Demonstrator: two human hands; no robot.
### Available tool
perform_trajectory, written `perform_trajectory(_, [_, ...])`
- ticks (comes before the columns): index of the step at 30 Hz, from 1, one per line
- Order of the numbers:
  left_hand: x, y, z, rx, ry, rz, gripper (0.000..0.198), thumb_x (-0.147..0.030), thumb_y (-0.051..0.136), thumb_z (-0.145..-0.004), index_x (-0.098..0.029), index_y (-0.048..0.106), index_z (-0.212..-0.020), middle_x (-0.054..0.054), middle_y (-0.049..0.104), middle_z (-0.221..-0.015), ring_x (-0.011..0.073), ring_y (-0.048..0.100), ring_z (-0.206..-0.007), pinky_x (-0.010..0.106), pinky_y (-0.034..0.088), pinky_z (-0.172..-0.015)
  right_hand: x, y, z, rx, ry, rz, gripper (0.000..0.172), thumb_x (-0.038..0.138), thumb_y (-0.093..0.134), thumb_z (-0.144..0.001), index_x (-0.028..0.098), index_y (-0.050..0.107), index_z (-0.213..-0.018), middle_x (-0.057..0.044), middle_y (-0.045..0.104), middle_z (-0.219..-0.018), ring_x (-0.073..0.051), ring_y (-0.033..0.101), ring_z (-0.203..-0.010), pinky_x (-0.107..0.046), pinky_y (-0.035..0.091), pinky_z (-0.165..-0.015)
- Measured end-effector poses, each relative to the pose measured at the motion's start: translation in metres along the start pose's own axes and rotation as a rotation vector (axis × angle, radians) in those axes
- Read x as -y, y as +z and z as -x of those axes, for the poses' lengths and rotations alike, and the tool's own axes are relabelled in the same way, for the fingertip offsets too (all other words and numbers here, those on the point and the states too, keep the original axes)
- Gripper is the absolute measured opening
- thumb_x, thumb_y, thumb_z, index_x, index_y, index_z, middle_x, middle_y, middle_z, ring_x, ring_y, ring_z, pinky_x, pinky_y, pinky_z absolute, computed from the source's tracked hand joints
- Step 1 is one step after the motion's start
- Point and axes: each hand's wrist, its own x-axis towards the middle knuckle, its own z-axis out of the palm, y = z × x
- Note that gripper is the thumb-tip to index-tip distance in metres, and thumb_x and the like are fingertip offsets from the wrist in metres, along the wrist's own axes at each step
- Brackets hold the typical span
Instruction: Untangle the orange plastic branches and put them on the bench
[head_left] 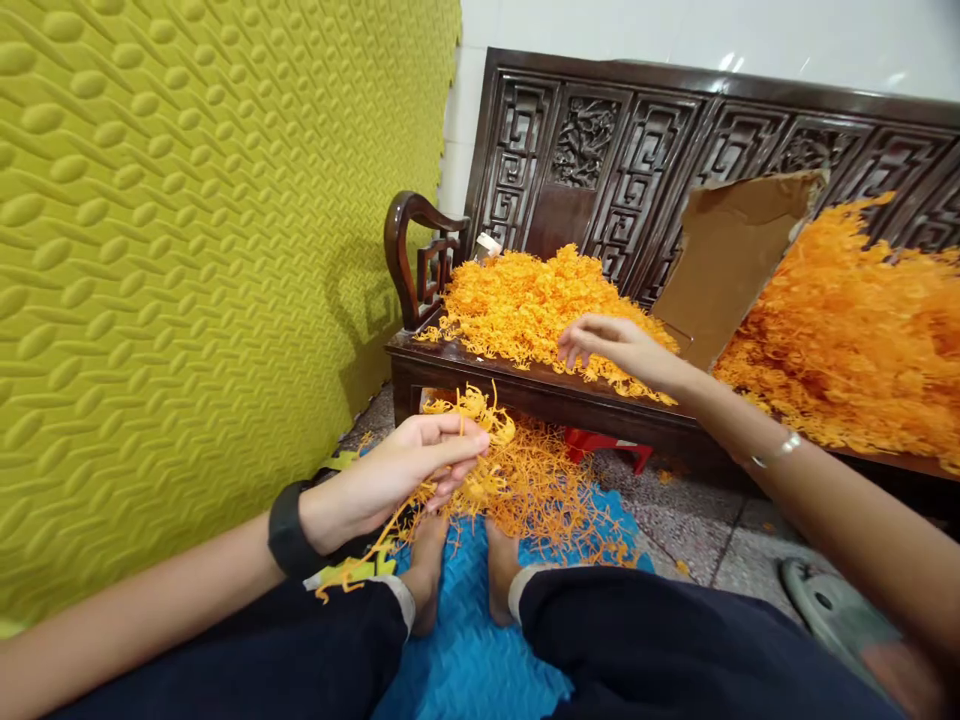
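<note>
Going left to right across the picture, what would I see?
Yellow bumpy foam wall panel, left hand pinching orange stringy sprigs, right hand, brown cardboard sheet, big orange stringy heap.

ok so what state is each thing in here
left hand, shut on orange sprig bunch
right hand, open, above bench pile
bench pile, heaped loose on wooden bench
cardboard sheet, torn edge, standing tilted
floor heap, scattered over blue mat
</note>
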Motion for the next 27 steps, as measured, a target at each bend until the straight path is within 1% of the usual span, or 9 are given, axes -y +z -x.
perform_trajectory(2, [-0.001,0.002,0.001,0.016,0.009,-0.035,0.021,-0.033,0.059,-0.082,-0.016,0.053,-0.073,-0.008,0.042,-0.051,0.0042,0.033,-0.042,0.015,0.03,-0.039,0.048,0.031,0.017,0.244,-0.055,-0.107,0.038,0.045,0.055,-0.084,0.016,0.052,-0.109,-0.007,0.064,-0.093,-0.014,0.06,-0.075,-0.028,0.046,-0.065])
perform_trajectory(3, [-0.002,0.002,0.001,0.032,0.007,-0.051,0.021,-0.034,0.059,-0.082,-0.016,0.053,-0.072,-0.008,0.042,-0.051,0.0045,0.034,-0.041,0.015,0.03,-0.039,0.066,0.045,0.027,0.315,-0.094,-0.103,0.045,0.043,0.062,-0.079,0.017,0.049,-0.114,-0.006,0.063,-0.095,-0.014,0.059,-0.075,-0.026,0.046,-0.064])
perform_trajectory(4, [-0.003,0.003,0.002,0.055,-0.002,-0.065,0.021,-0.033,0.059,-0.081,-0.016,0.053,-0.071,-0.008,0.043,-0.051,0.0047,0.035,-0.041,0.016,0.03,-0.039,0.08,0.057,0.036,0.336,-0.136,-0.08,0.044,0.041,0.066,-0.077,0.018,0.05,-0.111,-0.005,0.063,-0.094,-0.013,0.058,-0.076,-0.025,0.045,-0.065])
perform_trajectory(7, [-0.005,0.003,0.004,0.161,-0.046,-0.112,0.022,-0.032,0.059,-0.081,-0.015,0.054,-0.069,-0.007,0.044,-0.05,0.0049,0.036,-0.041,0.018,0.03,-0.042,0.098,0.079,0.055,0.316,-0.207,-0.016,0.019,0.033,0.06,-0.083,0.017,0.056,-0.092,-0.002,0.061,-0.082,-0.01,0.053,-0.07,-0.022,0.041,-0.063])
perform_trajectory(10, [-0.005,0.001,0.008,0.315,-0.133,-0.18,0.02,-0.032,0.061,-0.079,-0.014,0.057,-0.07,-0.007,0.044,-0.051,0.0049,0.035,-0.042,0.019,0.027,-0.042,0.094,0.084,0.064,0.371,-0.136,-0.106,0.016,0.03,0.055,-0.087,0.015,0.056,-0.081,0.001,0.056,-0.069,-0.008,0.048,-0.061,-0.019,0.038,-0.056])
perform_trajectory(15, [-0.002,0.003,0.011,0.539,-0.232,-0.316,0.017,-0.028,0.063,-0.078,-0.015,0.058,-0.068,-0.006,0.045,-0.053,0.0054,0.033,-0.044,0.019,0.024,-0.042,0.077,0.09,0.075,0.632,0.052,-0.492,0.022,0.032,0.059,-0.083,0.013,0.055,-0.072,0.003,0.05,-0.058,-0.006,0.045,-0.051,-0.017,0.036,-0.048])
perform_trajectory(19, [-0.001,0.013,0.009,0.606,-0.231,-0.356,0.023,-0.031,0.061,-0.079,-0.016,0.054,-0.063,-0.006,0.038,-0.05,0.0063,0.029,-0.044,0.02,0.021,-0.041,0.067,0.096,0.079,0.766,0.114,-0.609,0.025,0.035,0.061,-0.081,0.013,0.056,-0.07,0.004,0.048,-0.057,-0.005,0.043,-0.049,-0.017,0.038,-0.048])
perform_trajectory(23, [-0.001,0.023,0.008,0.627,-0.256,-0.363,0.023,-0.032,0.06,-0.079,-0.016,0.053,-0.063,-0.005,0.04,-0.052,0.0066,0.028,-0.045,0.021,0.021,-0.042,0.062,0.096,0.076,0.843,0.146,-0.662,0.03,0.039,0.063,-0.079,0.012,0.057,-0.069,0.003,0.05,-0.059,-0.004,0.042,-0.048,-0.015,0.036,-0.045])
perform_trajectory(27, [0.001,0.009,0.013,0.724,-0.232,-0.453,0.028,-0.032,0.064,-0.075,-0.016,0.053,-0.057,-0.005,0.037,-0.048,0.007,0.029,-0.044,0.022,0.02,-0.042,0.063,0.08,0.082,1.078,0.039,-0.595,0.036,0.044,0.058,-0.082,0.011,0.058,-0.068,0.0,0.053,-0.06,-0.005,0.046,-0.049,-0.016,0.039,-0.047])
